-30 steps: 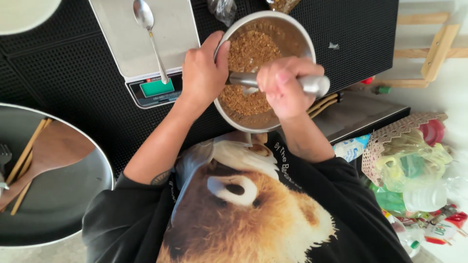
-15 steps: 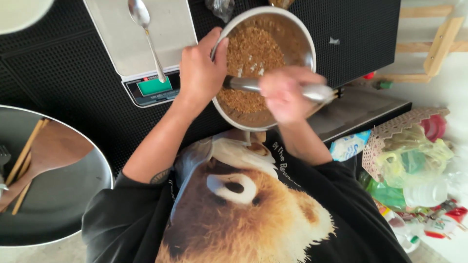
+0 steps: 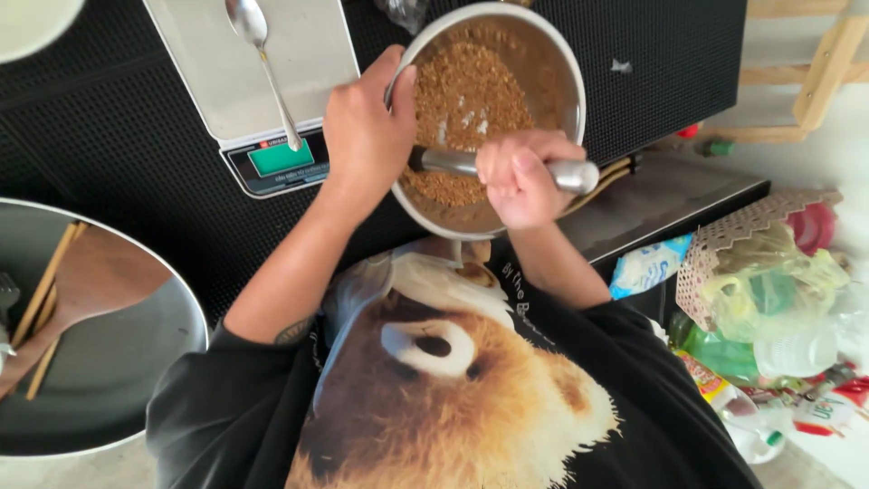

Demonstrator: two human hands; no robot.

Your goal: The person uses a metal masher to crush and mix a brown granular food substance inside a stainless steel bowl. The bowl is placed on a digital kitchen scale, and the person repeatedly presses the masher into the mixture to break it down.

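Note:
A round metal bowl (image 3: 552,68) holds a brown crumbly mixture (image 3: 471,100) and rests on a black perforated surface. My left hand (image 3: 367,136) grips the bowl's left rim, thumb over the edge. My right hand (image 3: 520,177) is closed around a thick steel handle (image 3: 579,175) of a utensil that lies across the bowl's near side; its working end is buried in the mixture.
A white kitchen scale (image 3: 262,81) with a metal spoon (image 3: 262,63) on its platform sits left of the bowl. A large dark pan (image 3: 118,362) holding a wooden spatula and chopsticks is at the lower left. Bags, bottles and a lattice basket (image 3: 751,263) crowd the right.
The view shifted slightly. My right hand has slid the steel utensil a little leftward and lower across the bowl, and the mixture has been pushed about. My left hand stays on the rim.

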